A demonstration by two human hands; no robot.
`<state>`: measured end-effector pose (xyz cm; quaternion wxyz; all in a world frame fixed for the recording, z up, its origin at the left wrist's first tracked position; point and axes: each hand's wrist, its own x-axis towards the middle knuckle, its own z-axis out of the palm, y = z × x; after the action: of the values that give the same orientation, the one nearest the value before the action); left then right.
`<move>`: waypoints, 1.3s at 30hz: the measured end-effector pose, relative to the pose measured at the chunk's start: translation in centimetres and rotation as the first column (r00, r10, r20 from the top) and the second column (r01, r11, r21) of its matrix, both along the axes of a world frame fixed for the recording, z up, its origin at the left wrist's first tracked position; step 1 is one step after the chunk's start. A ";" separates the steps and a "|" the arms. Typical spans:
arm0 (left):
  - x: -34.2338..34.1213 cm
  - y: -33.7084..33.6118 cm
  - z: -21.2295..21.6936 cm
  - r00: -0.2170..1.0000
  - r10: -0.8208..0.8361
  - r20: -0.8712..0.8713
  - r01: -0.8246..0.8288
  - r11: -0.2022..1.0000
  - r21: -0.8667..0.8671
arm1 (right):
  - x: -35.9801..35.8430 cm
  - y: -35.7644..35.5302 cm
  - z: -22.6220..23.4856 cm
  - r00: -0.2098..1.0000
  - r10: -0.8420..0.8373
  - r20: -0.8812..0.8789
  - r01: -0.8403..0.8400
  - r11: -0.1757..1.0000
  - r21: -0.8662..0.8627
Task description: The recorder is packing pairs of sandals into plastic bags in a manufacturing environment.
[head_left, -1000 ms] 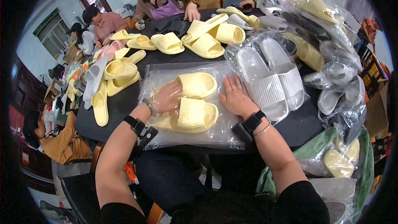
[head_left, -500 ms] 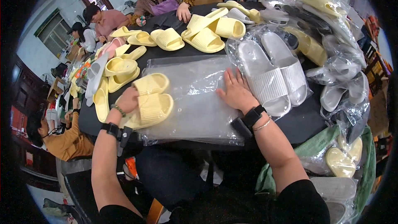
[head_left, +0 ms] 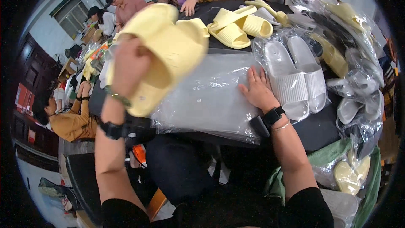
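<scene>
My left hand (head_left: 130,65) is closed on a pair of yellow slippers (head_left: 175,40), raised above the table and slightly blurred by motion. The fingers reach into the foot opening, so their tips are hidden. Flat on the table lies a stack of clear plastic bags (head_left: 202,95), partly covered by the slippers. My right hand (head_left: 258,88) rests palm down on its right side, fingers spread. Just beyond those fingers sits a pair of light grey ribbed slippers (head_left: 291,84) in clear plastic.
More yellow slippers (head_left: 232,33) lie along the far side of the black table (head_left: 312,133). Bagged slippers (head_left: 363,78) pile up at the right. Below them, a green sack (head_left: 371,185) holds others. Co-workers sit at the far side and left, one in an orange-brown top (head_left: 69,120).
My left hand has lifted the yellow slippers up off the plastic bags. My right hand stays flat on the bags. The whole view has shifted a little.
</scene>
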<state>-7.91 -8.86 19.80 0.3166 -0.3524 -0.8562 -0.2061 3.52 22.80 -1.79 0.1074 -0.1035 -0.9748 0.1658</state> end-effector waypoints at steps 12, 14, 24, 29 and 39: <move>-1.6 10.2 -17.3 0.855 0.093 0.510 0.014 0.979 -0.202 | 0.2 -0.3 -0.2 1.000 -0.008 -0.014 0.009 0.999 0.040; -2.3 9.0 -17.4 0.872 0.109 0.477 -0.013 0.979 -0.201 | 0.6 -0.3 0.6 0.999 -0.001 0.032 0.000 0.999 0.047; -5.6 -2.1 -16.9 0.831 0.325 0.451 -0.234 0.940 -0.246 | 0.2 -0.1 0.0 1.000 0.010 0.028 -0.012 0.998 0.055; -6.9 -7.2 -12.3 0.847 0.299 0.440 -0.094 0.898 -0.429 | 0.4 -0.1 -0.2 1.000 -0.003 0.023 0.002 0.998 0.062; -21.7 -14.7 8.5 0.822 0.568 -0.027 -0.550 0.782 -0.292 | 0.4 -0.2 0.7 0.998 -0.021 0.060 0.014 0.994 0.111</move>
<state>-29.62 -23.51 28.32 0.2818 -0.1182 -0.9521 0.0126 3.89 22.62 -1.12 0.0845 -0.1109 -0.9844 0.1074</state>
